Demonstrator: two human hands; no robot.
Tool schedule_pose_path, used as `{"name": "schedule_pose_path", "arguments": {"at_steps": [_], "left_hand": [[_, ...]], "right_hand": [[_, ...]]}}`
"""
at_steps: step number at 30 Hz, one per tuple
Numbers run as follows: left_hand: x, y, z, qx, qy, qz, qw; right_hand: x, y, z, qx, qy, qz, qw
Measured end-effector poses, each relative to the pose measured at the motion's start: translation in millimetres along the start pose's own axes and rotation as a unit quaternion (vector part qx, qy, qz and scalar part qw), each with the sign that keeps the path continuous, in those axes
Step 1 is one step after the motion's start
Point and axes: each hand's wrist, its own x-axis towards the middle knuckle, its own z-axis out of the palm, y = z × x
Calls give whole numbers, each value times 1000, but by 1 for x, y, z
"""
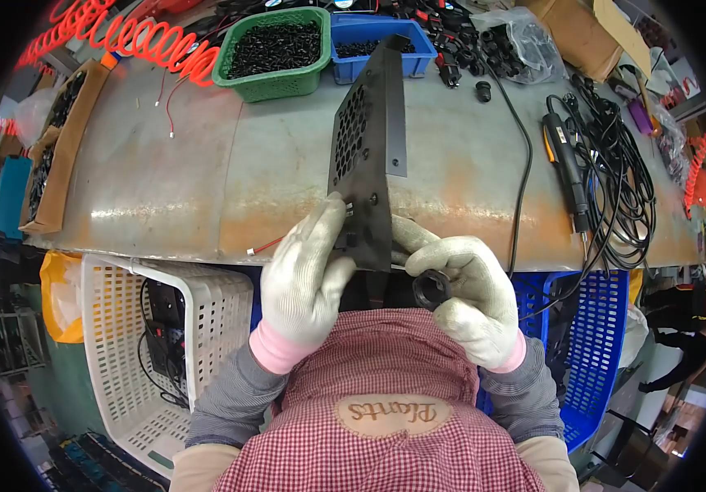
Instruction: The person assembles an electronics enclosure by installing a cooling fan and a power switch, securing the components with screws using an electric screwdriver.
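Left hand [303, 275] grips the black vented panel [367, 156]; right hand [469, 291] pinches a black ring [432, 289]. Far on the grey bench [205, 180]: green basket [275, 51], blue bin [379, 51], cardboard box [582, 33].

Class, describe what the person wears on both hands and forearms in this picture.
Both the left hand and the right hand wear white knitted work gloves with pink ribbed cuffs. The forearms are covered by grey finely striped sleeves, with beige sleeve covers nearer the elbows.

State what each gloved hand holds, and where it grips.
Left hand grips the black perforated metal panel at its lower end. Right hand pinches a small black ring-shaped part by its rim.
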Motion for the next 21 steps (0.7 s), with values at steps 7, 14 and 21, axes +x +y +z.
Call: {"name": "schedule_pose_path", "arguments": {"at_steps": [7,14,21], "left_hand": [[-9,-21,9,-82,4,-98,992],[-1,-20,8,-215,58,-165,961],[-1,-18,4,-305,75,-184,931]], "right_hand": [[23,-5,15,-9,-33,91,995],[38,38,-15,-326,104,-35,939],[60,63,-2,-454,65,-136,878]]}}
